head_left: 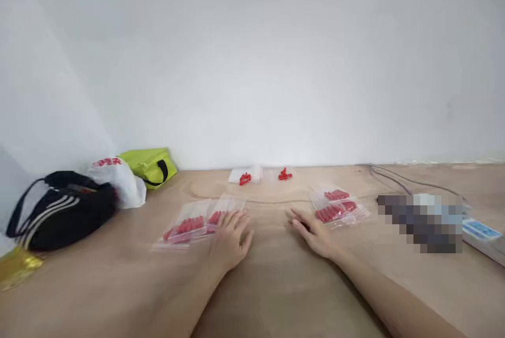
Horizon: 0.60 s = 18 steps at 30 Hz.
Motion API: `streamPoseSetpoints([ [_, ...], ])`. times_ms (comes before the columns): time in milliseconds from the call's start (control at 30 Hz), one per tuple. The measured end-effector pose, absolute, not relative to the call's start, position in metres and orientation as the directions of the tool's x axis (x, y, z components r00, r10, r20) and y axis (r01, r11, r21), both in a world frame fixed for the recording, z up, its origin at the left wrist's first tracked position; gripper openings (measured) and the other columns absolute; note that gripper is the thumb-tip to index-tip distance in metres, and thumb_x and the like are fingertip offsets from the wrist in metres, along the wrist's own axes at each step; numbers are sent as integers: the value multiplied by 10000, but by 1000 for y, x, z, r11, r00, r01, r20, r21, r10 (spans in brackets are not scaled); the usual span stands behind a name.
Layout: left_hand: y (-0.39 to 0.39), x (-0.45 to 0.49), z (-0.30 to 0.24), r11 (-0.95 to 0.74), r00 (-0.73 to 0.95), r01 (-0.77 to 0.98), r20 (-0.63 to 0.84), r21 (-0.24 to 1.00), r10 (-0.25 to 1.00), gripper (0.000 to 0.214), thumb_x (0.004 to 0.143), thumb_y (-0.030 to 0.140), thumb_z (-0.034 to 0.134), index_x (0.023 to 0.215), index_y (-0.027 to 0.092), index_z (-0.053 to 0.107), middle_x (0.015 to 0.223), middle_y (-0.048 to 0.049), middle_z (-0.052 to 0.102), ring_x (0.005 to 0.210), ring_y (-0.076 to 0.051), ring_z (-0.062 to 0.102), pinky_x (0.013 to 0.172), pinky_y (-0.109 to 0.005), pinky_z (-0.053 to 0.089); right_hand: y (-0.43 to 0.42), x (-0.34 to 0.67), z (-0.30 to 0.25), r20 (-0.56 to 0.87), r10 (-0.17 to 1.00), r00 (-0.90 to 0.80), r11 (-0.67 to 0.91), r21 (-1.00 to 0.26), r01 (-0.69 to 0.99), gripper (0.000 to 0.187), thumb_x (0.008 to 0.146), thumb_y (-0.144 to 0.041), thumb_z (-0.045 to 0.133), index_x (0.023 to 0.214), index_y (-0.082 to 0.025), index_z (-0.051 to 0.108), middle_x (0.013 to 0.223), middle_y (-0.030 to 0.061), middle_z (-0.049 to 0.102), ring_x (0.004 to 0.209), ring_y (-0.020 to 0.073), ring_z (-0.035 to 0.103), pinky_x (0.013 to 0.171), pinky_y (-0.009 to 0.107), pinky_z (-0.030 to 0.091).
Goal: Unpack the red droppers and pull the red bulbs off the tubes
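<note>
My left hand [231,238] lies flat on the wooden table [276,285], fingers spread, its tips touching clear zip bags filled with red pieces [197,225]. My right hand [315,232] rests open, palm down, just left of another stack of clear bags with red pieces [337,206]. Neither hand holds anything. Farther back, by the wall, lie two small heaps of loose red pieces [245,178] [284,174] on a pile of empty clear bags [246,174].
At the left stand a black striped bag [63,211], a white plastic bag [118,180], a lime-green pouch [150,165] and a gold wrapper [18,267]. On the right lie a blurred object [420,219], a power strip [483,235] and cables [398,180].
</note>
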<state>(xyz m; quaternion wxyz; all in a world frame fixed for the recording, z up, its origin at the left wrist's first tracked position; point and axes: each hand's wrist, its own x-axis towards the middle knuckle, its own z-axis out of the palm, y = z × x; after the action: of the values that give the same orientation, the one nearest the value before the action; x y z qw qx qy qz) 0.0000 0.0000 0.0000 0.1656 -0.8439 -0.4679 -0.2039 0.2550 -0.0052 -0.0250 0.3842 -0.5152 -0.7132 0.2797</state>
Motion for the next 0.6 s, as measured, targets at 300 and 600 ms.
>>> streamPoseSetpoints([
  [300,7,-12,12,-154,171,985,364,-76,916,462,803,480,391,1119,176,538,1164,-152,522,1096,-341,429,938,-618,104,-8,252,-19,360,865,-350,502,-617,606,312,779,-266,493,1066,-178,578,1097,89,591,1015,214,545,900,388,419],
  [600,-12,10,5,-463,404,878,333,120,852,468,746,462,508,1141,211,513,1145,-105,531,1073,-296,451,967,-576,187,-6,250,-22,401,837,-373,546,-565,619,271,789,-255,486,1023,-176,598,1065,95,596,986,205,546,872,375,431],
])
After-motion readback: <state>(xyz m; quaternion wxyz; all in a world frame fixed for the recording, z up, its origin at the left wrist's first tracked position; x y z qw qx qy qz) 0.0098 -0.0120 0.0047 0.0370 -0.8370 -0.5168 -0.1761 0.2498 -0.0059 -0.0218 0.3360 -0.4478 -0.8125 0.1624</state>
